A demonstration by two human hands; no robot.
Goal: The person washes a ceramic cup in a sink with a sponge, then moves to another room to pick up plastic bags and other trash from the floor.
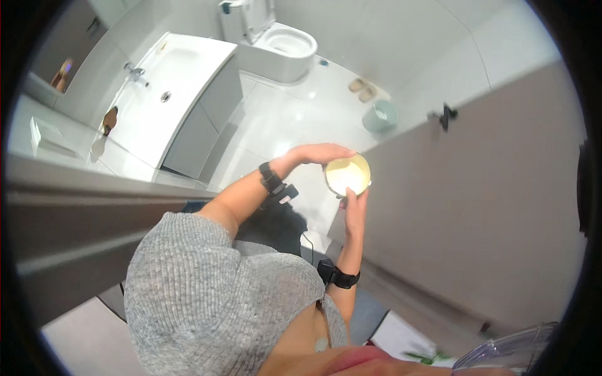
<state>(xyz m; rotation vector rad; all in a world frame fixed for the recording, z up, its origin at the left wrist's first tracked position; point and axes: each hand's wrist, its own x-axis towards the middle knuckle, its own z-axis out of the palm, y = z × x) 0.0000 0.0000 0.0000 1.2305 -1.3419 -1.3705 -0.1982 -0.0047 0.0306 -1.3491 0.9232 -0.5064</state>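
The bowl (348, 176), held two-handed by the door (470, 188).
My left hand (318, 153) part-curls over its far rim; my right hand (355, 210) grips the near rim, thumb over it, probably for balance. Underneath, I can't tell.

The light is bright and whitish. Glare spots the floor tiles (295, 119) below the toilet (269, 61); farther below, the yellow container (346, 175) looks washed-out inside. Black vignetting rings the fisheye-warped view.
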